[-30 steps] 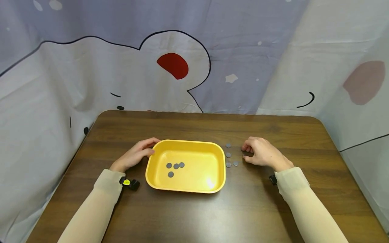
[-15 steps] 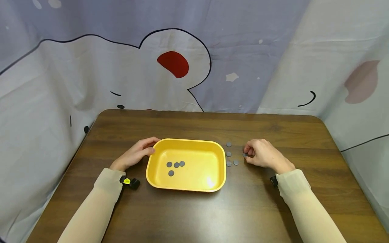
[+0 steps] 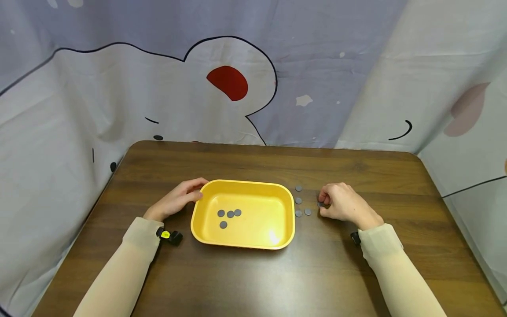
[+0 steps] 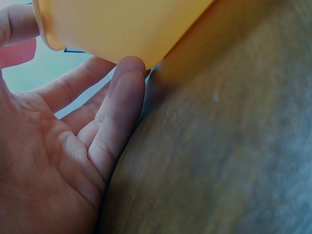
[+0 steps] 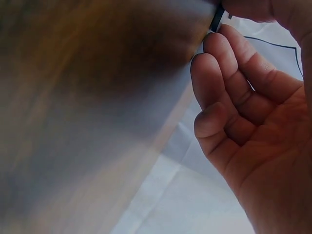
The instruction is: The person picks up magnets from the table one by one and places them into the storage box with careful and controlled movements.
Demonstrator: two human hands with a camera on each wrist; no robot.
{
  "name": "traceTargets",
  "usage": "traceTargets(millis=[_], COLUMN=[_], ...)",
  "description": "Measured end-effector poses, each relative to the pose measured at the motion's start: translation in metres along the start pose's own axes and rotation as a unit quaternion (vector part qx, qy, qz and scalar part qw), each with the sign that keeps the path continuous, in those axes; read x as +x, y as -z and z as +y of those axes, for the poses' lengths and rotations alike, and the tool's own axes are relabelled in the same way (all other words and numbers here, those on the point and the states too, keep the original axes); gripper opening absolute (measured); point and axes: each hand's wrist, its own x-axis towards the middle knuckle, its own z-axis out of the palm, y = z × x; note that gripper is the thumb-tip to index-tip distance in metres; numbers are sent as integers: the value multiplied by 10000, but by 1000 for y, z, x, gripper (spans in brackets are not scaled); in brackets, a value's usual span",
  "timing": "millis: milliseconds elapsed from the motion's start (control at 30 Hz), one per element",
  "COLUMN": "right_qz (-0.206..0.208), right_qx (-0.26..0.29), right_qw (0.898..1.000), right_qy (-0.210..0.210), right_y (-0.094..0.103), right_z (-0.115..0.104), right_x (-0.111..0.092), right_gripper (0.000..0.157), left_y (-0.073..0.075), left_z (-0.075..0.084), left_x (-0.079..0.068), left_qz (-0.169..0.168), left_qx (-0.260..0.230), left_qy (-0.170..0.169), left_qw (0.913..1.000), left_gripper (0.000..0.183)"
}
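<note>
A yellow tray [image 3: 253, 240] sits on the wooden table, a few round grey discs [image 3: 223, 225] lying in its left half. My left hand [image 3: 174, 202] grips the tray's upper left corner, thumb at the rim and the other fingers along the outer wall; the left wrist view shows this hand [image 4: 63, 141] up close. Right of the tray, my right hand [image 3: 344, 203] pinches a grey disc [image 3: 320, 204] between thumb and fingertips, low at the tabletop. In the right wrist view the disc [image 5: 218, 19] appears as a dark edge by the thumb.
Several loose grey discs [image 3: 299, 200] lie on the table between the tray's right wall and my right hand. A patterned curtain [image 3: 317, 79] hangs behind the table [image 3: 245, 281]. Each wrist carries a black strap.
The thumb and fingers of my right hand have closed together on the disc, and the hand has shifted slightly. My left hand stays at the tray's corner.
</note>
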Motion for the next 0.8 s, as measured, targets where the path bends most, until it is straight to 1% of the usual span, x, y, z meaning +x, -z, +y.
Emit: traceTargets(millis=[367, 600, 800], right_qz=[226, 576, 873], right_qx=[-14, -118, 39], right_qw=[9995, 9965, 9918], right_qy=[210, 590, 929], right_y=[0, 6, 17], right_z=[-7, -19, -35], right_x=[-1, 1, 4], right_gripper=[14, 14, 15], left_y=[0, -1, 0], left_z=[-2, 0, -1], left_x=[1, 1, 1], left_qz=[-25, -36, -45], left_qx=[-55, -113, -120], left_qy=[-34, -17, -15], left_qw=[10000, 9999, 9999], left_gripper=[34, 34, 34])
